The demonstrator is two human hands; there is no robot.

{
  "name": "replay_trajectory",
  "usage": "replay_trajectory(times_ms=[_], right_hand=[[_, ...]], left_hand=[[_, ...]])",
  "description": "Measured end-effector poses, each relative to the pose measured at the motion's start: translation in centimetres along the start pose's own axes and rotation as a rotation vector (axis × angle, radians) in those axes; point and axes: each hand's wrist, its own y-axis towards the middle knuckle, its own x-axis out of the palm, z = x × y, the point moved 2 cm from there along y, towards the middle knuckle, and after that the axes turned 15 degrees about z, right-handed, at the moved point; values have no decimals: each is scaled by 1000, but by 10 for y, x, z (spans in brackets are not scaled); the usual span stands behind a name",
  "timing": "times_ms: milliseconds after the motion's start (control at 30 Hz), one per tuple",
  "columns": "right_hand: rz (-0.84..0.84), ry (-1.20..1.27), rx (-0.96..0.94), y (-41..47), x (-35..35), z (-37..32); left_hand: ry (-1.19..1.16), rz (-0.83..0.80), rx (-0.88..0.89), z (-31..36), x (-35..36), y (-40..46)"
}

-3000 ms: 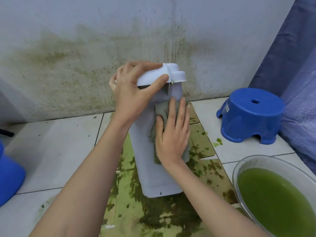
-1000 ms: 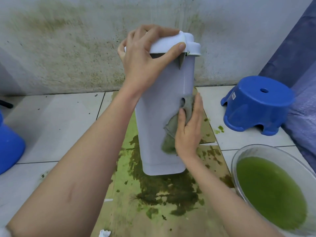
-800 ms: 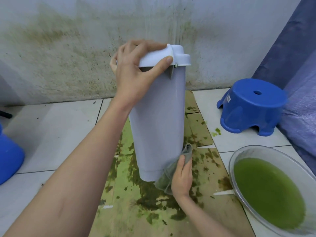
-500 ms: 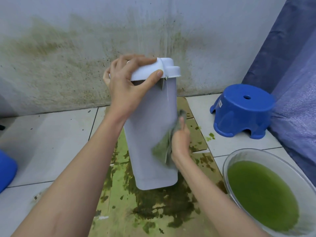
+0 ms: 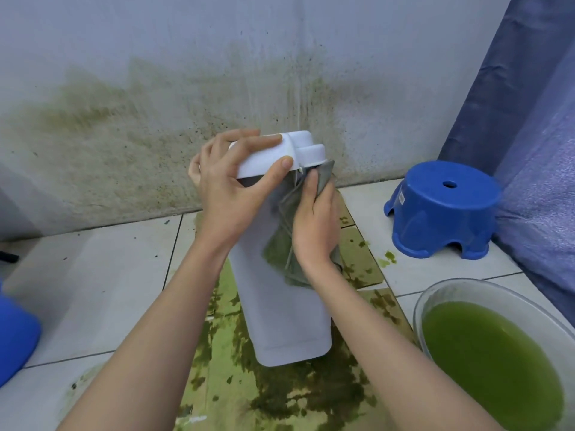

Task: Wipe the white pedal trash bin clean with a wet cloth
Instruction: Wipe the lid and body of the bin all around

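The white pedal trash bin (image 5: 280, 318) stands upright on green-stained cardboard in the middle of the floor. My left hand (image 5: 227, 194) grips the rim of its white lid (image 5: 306, 150), thumb on the near edge and fingers over the top. My right hand (image 5: 314, 222) presses a grey-green wet cloth (image 5: 277, 247) against the bin's upper right side, fingertips just under the lid. The cloth hangs down below my palm. The bin's far side and pedal are hidden.
A clear basin of green water (image 5: 491, 362) sits at the lower right. A blue plastic stool (image 5: 441, 206) stands at the right by a blue curtain (image 5: 529, 119). Another blue object (image 5: 12, 337) is at the left edge. The stained wall (image 5: 155, 119) rises behind the bin.
My right hand has slid the cloth up the bin's right side, from the base to just under the lid. My left hand keeps its hold on the lid.
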Motion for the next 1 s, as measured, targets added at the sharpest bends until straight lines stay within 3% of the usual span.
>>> replay_trajectory(times_ms=[133,233,300,367,500,600,767,867,1000], right_hand=[[-102,51,120,21,5,0],[-356,320,518,47,12,2],[-357,415,621,49,11,-2],[-311,343,517,33,13,-4],[-86,69,77,-13,3,-5],[-11,12,54,-5,1,-6],[-120,157,336,37,8,16],[-257,230,451,9,0,51],[-366,220,847,-20,-17,93]], left_hand=[[16,10,-6,0,1,1],[18,26,-5,-1,2,-2],[15,39,0,-1,2,-2],[6,54,-12,-3,0,1],[0,57,19,-2,-1,-2],[12,59,13,5,4,-2],[23,70,-7,9,9,-2],[28,89,-12,6,3,-3],[29,98,2,7,0,-8]])
